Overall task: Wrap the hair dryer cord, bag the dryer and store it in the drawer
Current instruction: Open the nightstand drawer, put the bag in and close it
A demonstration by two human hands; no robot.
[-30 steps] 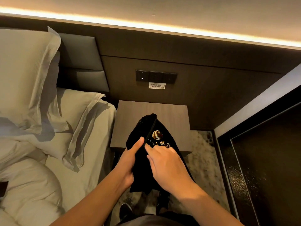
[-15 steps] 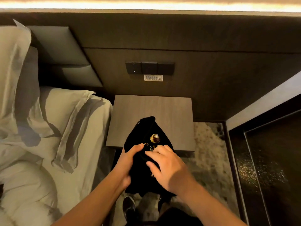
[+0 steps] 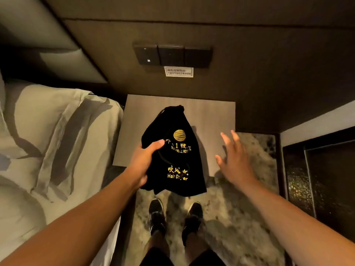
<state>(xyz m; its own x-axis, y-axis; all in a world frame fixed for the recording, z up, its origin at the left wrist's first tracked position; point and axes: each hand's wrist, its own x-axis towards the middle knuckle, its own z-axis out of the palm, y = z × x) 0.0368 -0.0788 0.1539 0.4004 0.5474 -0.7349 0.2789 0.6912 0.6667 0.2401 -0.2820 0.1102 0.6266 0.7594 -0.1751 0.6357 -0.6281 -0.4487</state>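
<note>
A black drawstring bag (image 3: 172, 156) with gold lettering reading "Hair Dryer" hangs over the front of the wooden nightstand (image 3: 211, 116). My left hand (image 3: 143, 166) grips the bag's left side, thumb on its front. The bag bulges, and what is inside is hidden. My right hand (image 3: 233, 160) is off the bag, to its right, over the nightstand's front right corner with fingers spread. No drawer front is visible from this angle.
A bed (image 3: 48, 141) with white pillows lies close on the left. A switch panel (image 3: 172, 55) and a label are on the dark wall above the nightstand. My shoes (image 3: 174, 214) stand on patterned carpet. A dark panelled wall runs along the right.
My right hand has let go of the bag and moved right, opening out. My left hand keeps its hold. The camera has tilted down, so my feet show.
</note>
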